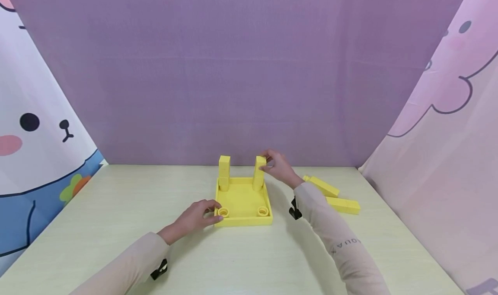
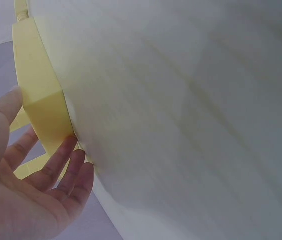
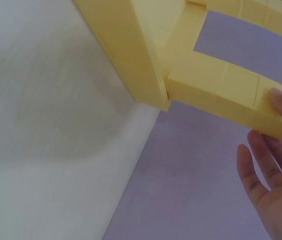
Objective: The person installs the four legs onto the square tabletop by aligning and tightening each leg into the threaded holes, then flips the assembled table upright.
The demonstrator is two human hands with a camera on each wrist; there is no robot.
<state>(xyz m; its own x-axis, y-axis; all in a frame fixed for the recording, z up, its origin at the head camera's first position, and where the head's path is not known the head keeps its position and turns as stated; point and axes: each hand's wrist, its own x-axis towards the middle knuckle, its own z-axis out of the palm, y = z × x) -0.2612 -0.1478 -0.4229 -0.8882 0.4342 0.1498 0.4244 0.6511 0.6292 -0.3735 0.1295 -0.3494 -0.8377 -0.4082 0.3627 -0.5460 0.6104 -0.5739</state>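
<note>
A square yellow tray-like base (image 1: 243, 221) with a raised rim lies on the table. Two yellow posts stand upright at its far corners: a left post (image 1: 224, 169) and a right post (image 1: 258, 174). Round sockets, one at near left (image 1: 223, 212) and one at near right (image 1: 263, 211), show at the near corners. My left hand (image 1: 194, 217) grips the near left corner of the base between thumb and fingers. With thumb and fingers, my right hand (image 1: 281, 169) pinches the top of the right post (image 3: 226, 90), whose foot meets the base's corner.
To the right of the base, partly behind the right forearm, lie loose yellow pieces: an angled bar (image 1: 324, 186) and a nearer bar (image 1: 344, 205). A purple cloth (image 1: 241, 79) hangs behind the pale table (image 1: 155, 191), with printed curtains at both sides.
</note>
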